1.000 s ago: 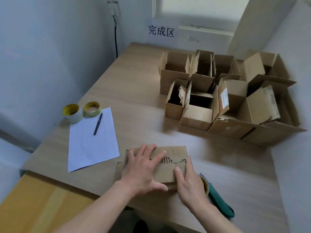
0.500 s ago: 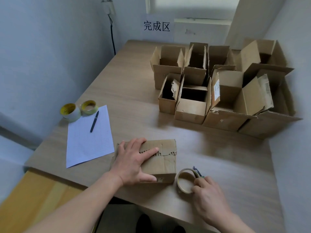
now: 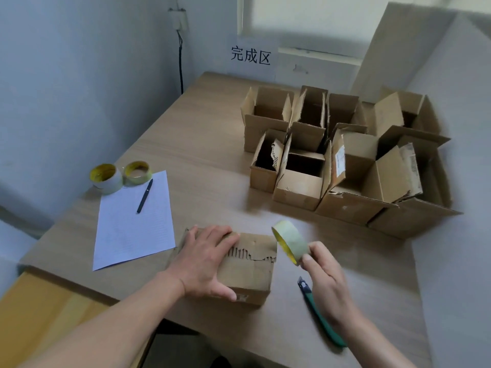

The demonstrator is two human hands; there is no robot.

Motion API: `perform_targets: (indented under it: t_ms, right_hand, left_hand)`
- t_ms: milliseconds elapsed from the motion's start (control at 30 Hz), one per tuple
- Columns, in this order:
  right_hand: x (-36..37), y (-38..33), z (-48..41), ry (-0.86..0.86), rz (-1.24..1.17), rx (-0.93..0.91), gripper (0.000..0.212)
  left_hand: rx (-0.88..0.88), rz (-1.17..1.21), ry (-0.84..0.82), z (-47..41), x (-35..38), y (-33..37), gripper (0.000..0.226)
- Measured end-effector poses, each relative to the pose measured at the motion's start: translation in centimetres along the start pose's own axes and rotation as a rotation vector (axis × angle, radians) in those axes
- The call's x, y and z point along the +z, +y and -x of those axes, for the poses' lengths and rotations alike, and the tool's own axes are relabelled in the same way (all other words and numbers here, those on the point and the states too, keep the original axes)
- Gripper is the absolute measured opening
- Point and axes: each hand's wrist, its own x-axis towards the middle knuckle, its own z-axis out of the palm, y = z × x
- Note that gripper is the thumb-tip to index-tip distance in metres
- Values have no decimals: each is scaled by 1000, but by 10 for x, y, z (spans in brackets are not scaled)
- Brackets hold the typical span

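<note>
Squarely on the closed cardboard box (image 3: 252,272) lies your left hand (image 3: 204,258), fingers straight and spread over its torn top flap. Your right hand (image 3: 326,282) pinches a roll of tape (image 3: 291,241) between thumb and fingertips, just off the box's right edge. A green knife (image 3: 318,314) lies on the table (image 3: 212,155) under that wrist.

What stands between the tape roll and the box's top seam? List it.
Nothing at its right end: the roll, held by the right hand, hovers by the right edge of the box. Further left, the left hand presses flat on the seam.
</note>
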Motion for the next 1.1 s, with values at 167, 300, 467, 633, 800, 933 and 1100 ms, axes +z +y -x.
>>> perform_targets:
  t_ms: [167,300,467,633,800,933,1100]
  right_hand:
    - [57,-15,-20,-30,-92,-53,26]
    - [79,-4,-20,-16,18,-51,28]
    - [85,3,-26,3,145,-116,27]
    - [91,-8,-37,-40,225,-263,32]
    - [96,-4,-39,-27,238,-316,32]
    - [96,-4,-35,-63,208,-308,30]
    - [94,-5,-36,-71,214,-295,23]
  left_hand:
    - [-1,93,37,-1,-1,-5,132]
    - [-38,352,230,2,5,-10,127]
    - [-131,935,474,-6,-9,-8,62]
    - [-134,970,185,-29,-46,-10,45]
    - [-115,954,33,-43,-59,-21,29]
    - [-141,1070,-3,-46,-67,-25,24]
    - [-101,1078,-80,-52,-79,-25,34]
